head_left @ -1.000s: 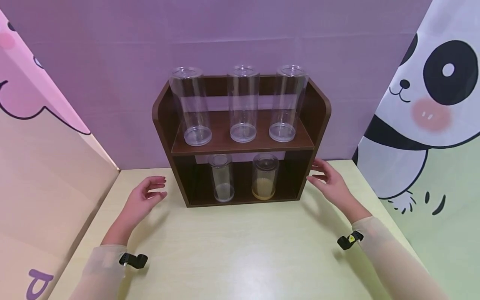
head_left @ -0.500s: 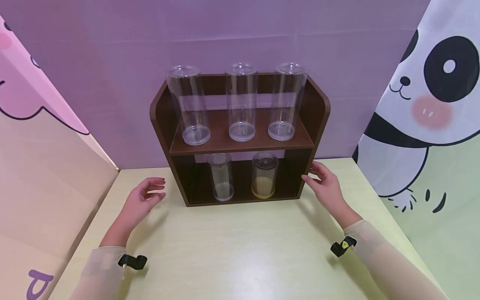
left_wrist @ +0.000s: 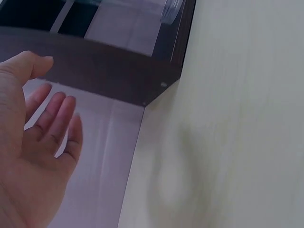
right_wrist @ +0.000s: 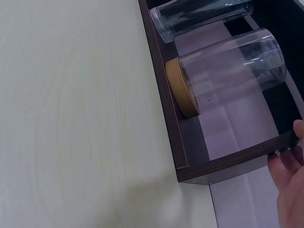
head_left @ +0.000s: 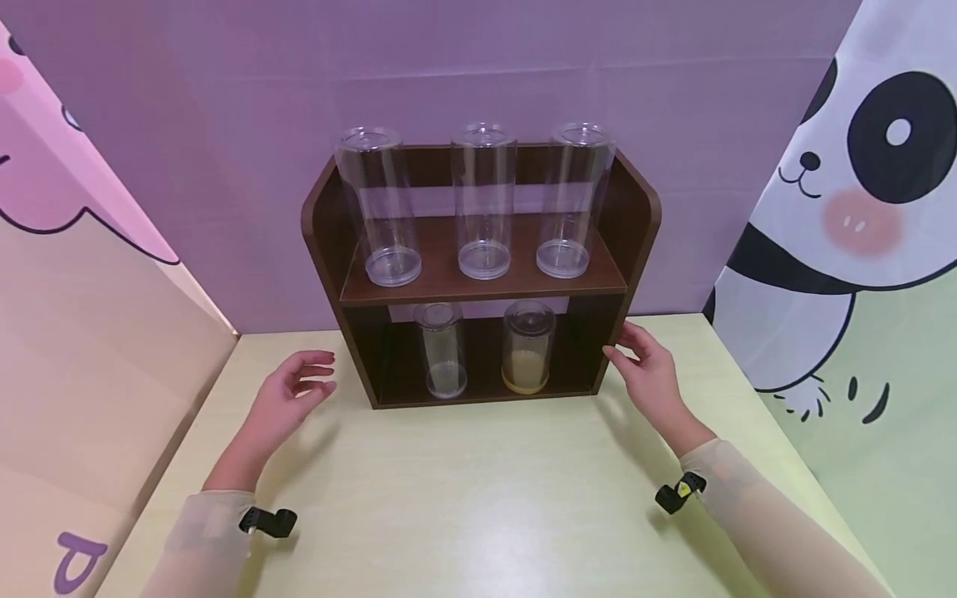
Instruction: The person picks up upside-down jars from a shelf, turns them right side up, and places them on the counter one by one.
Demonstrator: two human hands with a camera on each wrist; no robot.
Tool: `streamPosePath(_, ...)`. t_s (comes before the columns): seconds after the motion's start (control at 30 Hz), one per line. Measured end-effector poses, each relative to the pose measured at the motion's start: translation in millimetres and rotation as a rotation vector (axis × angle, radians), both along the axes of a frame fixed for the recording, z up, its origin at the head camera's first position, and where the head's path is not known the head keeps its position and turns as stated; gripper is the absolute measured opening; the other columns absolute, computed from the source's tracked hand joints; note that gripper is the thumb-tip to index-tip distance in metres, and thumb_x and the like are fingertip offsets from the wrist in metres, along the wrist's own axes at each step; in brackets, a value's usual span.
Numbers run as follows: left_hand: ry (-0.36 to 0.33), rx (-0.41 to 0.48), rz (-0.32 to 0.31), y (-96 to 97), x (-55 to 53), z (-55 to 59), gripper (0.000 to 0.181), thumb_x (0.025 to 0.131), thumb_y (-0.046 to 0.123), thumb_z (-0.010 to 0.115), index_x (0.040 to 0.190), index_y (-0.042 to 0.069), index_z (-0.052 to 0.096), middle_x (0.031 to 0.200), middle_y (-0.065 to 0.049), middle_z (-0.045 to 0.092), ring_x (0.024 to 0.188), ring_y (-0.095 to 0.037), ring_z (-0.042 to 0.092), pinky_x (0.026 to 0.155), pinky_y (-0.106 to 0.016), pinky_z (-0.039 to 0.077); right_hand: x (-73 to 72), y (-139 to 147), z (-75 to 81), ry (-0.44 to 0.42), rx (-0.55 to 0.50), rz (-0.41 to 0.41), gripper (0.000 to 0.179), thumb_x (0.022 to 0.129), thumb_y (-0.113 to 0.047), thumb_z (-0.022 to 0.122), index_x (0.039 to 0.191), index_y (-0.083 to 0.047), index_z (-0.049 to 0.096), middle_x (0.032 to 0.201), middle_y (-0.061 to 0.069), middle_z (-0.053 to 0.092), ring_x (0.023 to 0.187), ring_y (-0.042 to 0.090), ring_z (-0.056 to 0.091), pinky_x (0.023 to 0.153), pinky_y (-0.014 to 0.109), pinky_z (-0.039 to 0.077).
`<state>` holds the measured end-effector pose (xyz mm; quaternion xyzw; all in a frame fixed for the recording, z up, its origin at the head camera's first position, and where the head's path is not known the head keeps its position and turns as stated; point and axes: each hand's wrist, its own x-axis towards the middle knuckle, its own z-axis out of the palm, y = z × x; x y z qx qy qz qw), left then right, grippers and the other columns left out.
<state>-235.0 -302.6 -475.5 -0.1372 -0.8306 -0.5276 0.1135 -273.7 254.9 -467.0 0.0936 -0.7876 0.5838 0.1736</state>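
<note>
A dark brown two-tier wooden shelf stands on the table against the purple backdrop. My right hand is at its right side panel, thumb on the front edge and fingers along the outer face, gripping the panel. My left hand hovers apart from the left side panel, fingers relaxed and gently bent, holding nothing. On the lower tier stand two clear jars: one with a clear base and one with a tan, lid-like base.
Three taller clear cylinders stand in a row on the upper tier: left, middle and right. The pale wooden table extends in front of the shelf. Printed cloth walls rise on both sides, with a panda on the right.
My right hand has moved left onto the shelf's side panel. The left hand stays almost where it was, and the jars and cylinders keep their places on the shelf.
</note>
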Motion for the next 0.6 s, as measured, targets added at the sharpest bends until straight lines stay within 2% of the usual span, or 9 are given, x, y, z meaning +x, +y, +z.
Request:
streamPosePath(0.27,0.046,-0.017,0.069,13.8,11.5,-0.6,0.037,0.100,0.003,0.081,0.133,-0.001,0.065,0.124,0.004,0.067,0.114,-0.012,0.067,0.098,-0.017,0.052,0.0,-1.4,-1.9,0.010,-0.007,0.000,0.041,0.105,0.000,0.074,0.145,0.001,0.067,0.133,0.026,0.073,0.113,-0.004,0.067,0.096,0.012,0.055)
streamPosePath(0.37,0.058,-0.024,0.056,20.9,15.1,-0.1,0.036,0.099,0.002,0.081,0.131,-0.001,0.065,0.123,-0.001,0.068,0.112,-0.009,0.066,0.098,-0.018,0.052,0.6,-2.0,-1.4,0.017,-0.012,-0.002,0.041,0.104,0.001,0.074,0.144,0.002,0.067,0.132,0.027,0.073,0.112,-0.004,0.067,0.096,0.012,0.056)
streamPosePath(0.47,0.040,-0.016,0.028,29.7,18.8,0.3,0.035,0.101,0.003,0.080,0.132,-0.001,0.064,0.123,-0.008,0.070,0.112,-0.009,0.066,0.099,-0.018,0.052,0.8,-2.2,-1.0,0.020,-0.011,-0.004,0.041,0.104,0.002,0.074,0.144,0.003,0.067,0.132,0.028,0.072,0.111,-0.004,0.067,0.096,0.012,0.056)
streamPosePath(0.6,0.002,-0.020,-0.007,41.1,21.4,-2.9,0.038,0.103,0.007,0.079,0.137,0.001,0.064,0.127,-0.016,0.071,0.115,-0.019,0.068,0.102,-0.018,0.052,0.4,-2.0,-0.9,0.021,-0.007,-0.005,0.040,0.104,0.002,0.074,0.144,0.002,0.067,0.132,0.028,0.073,0.111,-0.005,0.067,0.095,0.012,0.056)
